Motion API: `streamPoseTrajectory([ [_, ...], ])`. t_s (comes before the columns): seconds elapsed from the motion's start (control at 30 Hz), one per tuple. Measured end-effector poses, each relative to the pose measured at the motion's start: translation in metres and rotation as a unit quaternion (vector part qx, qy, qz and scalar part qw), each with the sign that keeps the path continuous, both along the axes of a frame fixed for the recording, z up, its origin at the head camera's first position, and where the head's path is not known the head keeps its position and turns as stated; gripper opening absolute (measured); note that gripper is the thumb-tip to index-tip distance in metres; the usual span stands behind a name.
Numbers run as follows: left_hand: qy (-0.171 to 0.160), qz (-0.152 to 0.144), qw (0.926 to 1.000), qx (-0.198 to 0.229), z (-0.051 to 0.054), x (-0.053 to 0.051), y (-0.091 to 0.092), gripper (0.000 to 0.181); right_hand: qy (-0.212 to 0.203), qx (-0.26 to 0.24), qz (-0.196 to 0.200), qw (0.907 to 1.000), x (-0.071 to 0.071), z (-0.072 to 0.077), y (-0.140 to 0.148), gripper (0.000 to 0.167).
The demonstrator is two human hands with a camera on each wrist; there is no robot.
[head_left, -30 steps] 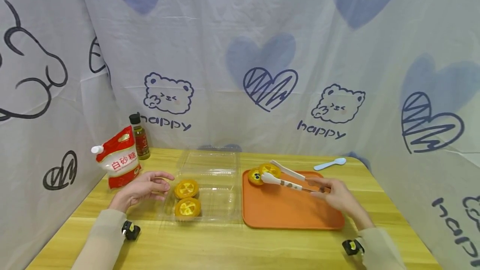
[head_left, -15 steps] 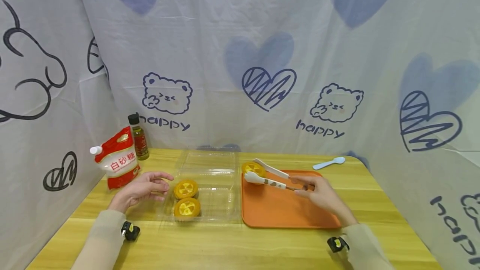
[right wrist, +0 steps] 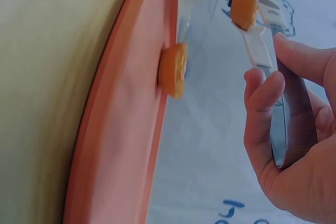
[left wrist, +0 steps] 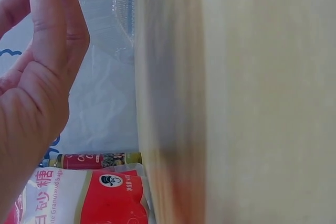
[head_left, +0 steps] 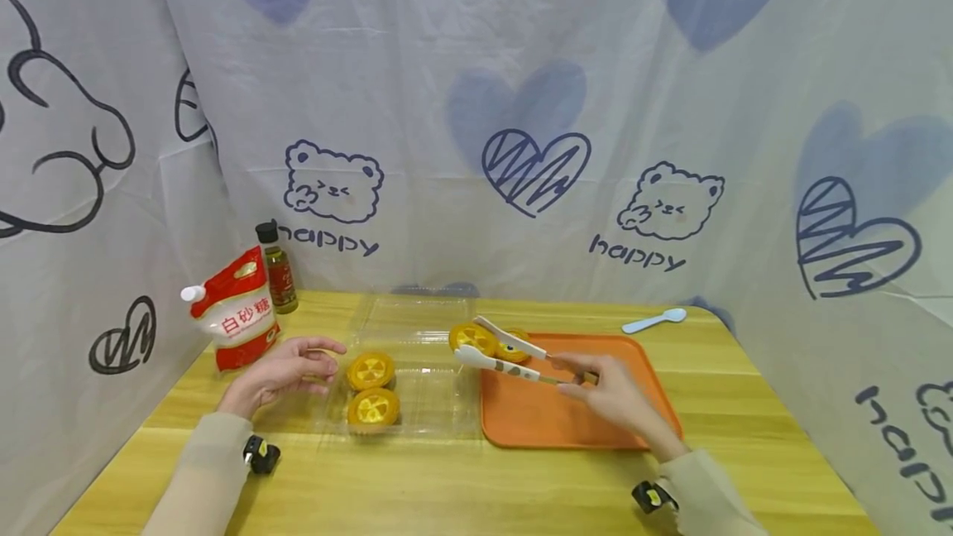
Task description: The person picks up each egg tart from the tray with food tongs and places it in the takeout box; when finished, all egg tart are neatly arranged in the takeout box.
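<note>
With curled fingers and thumb, my right hand [head_left: 610, 391] grips metal food tongs with white spotted tips [head_left: 514, 369]. Pinched in the tips is an egg tart with yellow fruit wedges [head_left: 475, 337]; the right wrist view shows this tart [right wrist: 243, 4] lifted off the tray. A second tart, topped with dark berries [head_left: 514, 352], sits on the orange tray [head_left: 573, 424], partly hidden by the tongs. Two more fruit tarts, a rear one [head_left: 371, 370] and a front one [head_left: 374, 409], are in the clear hinged container [head_left: 439, 408]. My left hand [head_left: 286, 369], fingers loosely bent, hovers by its left side, holding nothing.
A red-and-white sugar bag [head_left: 241, 317] and a dark-capped bottle [head_left: 280, 275] stand at the back left. The container's raised clear lid [head_left: 417, 314] is at its rear. A pale blue spoon [head_left: 655, 321] lies behind the tray. A printed cloth hangs behind the table.
My right hand has carried the tongs and pinched fruit tart leftward, from above the tray to the container's right side. The berry tart behind has come back into sight. My left hand stays put.
</note>
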State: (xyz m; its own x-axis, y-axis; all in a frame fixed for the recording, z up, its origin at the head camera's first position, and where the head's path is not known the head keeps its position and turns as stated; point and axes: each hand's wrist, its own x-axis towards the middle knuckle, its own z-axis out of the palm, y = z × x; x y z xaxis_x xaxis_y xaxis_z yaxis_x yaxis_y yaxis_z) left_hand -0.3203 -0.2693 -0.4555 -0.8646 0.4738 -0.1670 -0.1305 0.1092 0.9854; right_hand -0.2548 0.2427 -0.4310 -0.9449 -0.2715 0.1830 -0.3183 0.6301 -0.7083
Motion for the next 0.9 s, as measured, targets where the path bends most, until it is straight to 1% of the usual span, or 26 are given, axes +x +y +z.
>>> streamPoseTrajectory([
  [0.23,0.0,0.003,1.0,-0.005,0.001,0.0,0.001,0.051,0.006,0.007,0.015,0.9998,0.001,-0.003,-0.016,0.04],
  [0.47,-0.004,0.003,1.0,-0.005,0.0,0.0,0.0,0.048,0.001,0.032,0.011,0.9994,0.0,-0.004,-0.037,0.04],
  [0.6,-0.004,0.004,1.0,-0.008,0.0,0.0,0.0,0.049,0.008,0.053,0.02,0.9984,0.0,-0.001,-0.05,0.041],
  [0.77,0.003,0.008,0.9999,-0.008,0.001,0.001,0.0,0.051,0.01,0.074,0.036,0.9965,-0.002,0.007,-0.065,0.042],
  [0.9,0.003,0.006,1.0,-0.006,-0.001,0.002,0.0,0.051,0.009,0.089,0.046,0.995,-0.003,0.012,-0.075,0.043],
])
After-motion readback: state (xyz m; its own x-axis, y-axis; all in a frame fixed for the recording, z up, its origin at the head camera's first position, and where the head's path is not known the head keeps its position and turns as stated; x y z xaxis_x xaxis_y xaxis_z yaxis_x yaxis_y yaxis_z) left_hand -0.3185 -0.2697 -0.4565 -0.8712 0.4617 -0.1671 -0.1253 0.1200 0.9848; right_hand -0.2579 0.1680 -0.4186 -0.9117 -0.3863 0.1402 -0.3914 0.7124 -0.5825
